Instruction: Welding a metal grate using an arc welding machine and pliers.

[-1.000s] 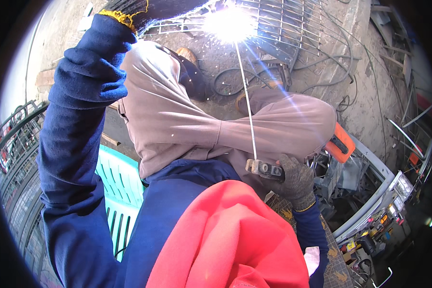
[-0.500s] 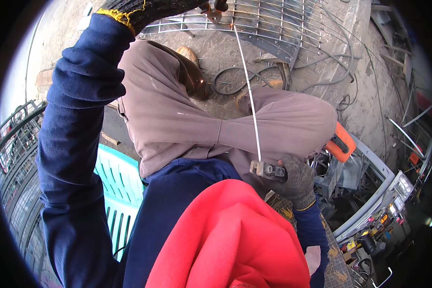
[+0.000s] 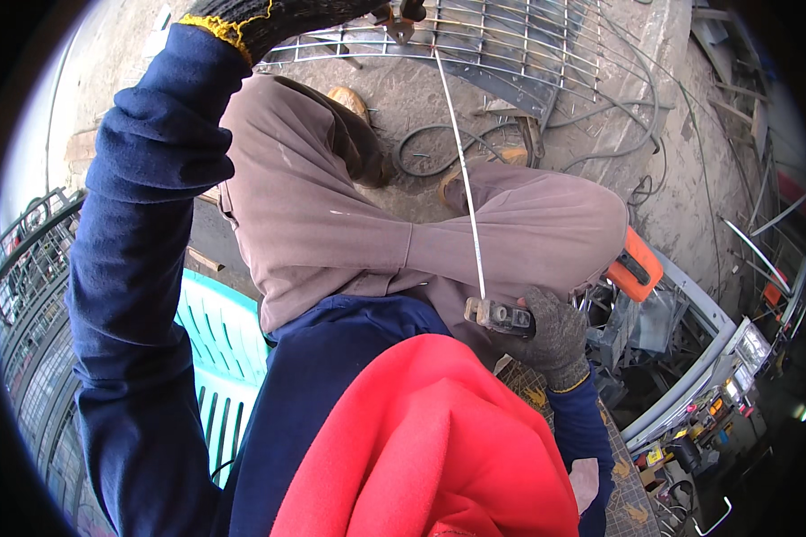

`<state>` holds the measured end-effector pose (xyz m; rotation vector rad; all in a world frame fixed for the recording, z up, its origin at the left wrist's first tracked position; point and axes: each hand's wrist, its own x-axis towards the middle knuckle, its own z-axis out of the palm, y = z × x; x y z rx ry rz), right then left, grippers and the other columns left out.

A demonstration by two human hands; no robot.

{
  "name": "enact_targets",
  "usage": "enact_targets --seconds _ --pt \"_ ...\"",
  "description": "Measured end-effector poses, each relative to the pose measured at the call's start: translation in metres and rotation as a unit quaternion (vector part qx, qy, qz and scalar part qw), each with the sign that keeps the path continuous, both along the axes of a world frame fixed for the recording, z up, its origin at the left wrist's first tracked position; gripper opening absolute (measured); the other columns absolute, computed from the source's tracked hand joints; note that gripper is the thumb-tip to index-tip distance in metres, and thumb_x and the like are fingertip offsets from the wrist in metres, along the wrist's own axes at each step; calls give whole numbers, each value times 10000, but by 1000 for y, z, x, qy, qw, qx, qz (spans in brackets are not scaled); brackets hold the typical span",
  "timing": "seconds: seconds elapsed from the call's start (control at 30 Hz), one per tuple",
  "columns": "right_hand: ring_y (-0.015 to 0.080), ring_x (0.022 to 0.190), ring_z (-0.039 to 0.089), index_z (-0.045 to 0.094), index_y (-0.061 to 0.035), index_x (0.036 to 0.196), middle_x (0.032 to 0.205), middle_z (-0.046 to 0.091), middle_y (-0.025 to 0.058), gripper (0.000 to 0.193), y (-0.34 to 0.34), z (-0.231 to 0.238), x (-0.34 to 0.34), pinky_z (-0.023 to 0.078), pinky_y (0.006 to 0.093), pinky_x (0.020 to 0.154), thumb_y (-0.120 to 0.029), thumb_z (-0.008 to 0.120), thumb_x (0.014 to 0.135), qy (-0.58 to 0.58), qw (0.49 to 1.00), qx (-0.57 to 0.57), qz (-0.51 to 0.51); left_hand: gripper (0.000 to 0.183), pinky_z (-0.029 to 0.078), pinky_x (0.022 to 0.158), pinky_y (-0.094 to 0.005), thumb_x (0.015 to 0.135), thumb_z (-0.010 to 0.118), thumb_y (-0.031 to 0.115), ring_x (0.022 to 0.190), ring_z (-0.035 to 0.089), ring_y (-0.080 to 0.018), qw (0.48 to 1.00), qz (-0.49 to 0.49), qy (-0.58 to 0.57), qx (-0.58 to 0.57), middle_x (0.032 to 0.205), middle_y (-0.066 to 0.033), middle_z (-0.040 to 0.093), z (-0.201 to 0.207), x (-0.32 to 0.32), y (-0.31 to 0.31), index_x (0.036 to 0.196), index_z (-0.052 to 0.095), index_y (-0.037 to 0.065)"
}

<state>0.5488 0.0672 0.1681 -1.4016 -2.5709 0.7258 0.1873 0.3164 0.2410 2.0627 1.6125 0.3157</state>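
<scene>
My right hand (image 3: 553, 336), in a grey knit glove, is closed round a dark welding electrode holder (image 3: 501, 317). A long pale welding rod (image 3: 464, 174) stands in its jaws and reaches away across my lap. The rod's far tip meets or nearly meets the edge of a metal wire grid (image 3: 510, 45). At the top, my left hand (image 3: 309, 16), in a dark glove with a yellow cuff, is closed on pliers (image 3: 399, 27) with an orange-and-black grip. Their grey jaws are at the grid's near edge, left of the rod tip. The left fingers are partly cut off by the frame.
Grey cable (image 3: 421, 148) loops on the concrete floor beyond my legs. An orange-handled tool (image 3: 638, 265) lies by my right knee. Metal scraps and bars (image 3: 690, 345) crowd the right side. A turquoise plastic seat (image 3: 215, 331) is beneath me; metal racks (image 3: 40, 295) stand left.
The orange glow at the rod's tip has shrunk to a faint red point. Sparks by my left lower leg are gone. The holder has shifted very slightly; both hands keep their hold.
</scene>
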Motion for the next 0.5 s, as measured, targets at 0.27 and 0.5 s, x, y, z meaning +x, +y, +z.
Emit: enact_targets --seconds 0.27,0.5 --pt "271 654 692 620 -54 1049 815 670 66 671 -8 -3 5 544 397 552 -498 907 637 4 1000 -13 -19 377 487 961 -406 960 583 414 753 697 -198 992 -70 -46 95 832 -73 754 -13 2 2 947 738 70" --pt "282 707 667 548 -48 1169 875 643 59 809 -5 1 7 524 418 560 -489 936 614 2 999 -34 12 394 382 1097 -418 975 551 424 845 721 -200 1000 -14 -14 2 847 -53 764 -6 -4 2 987 753 86"
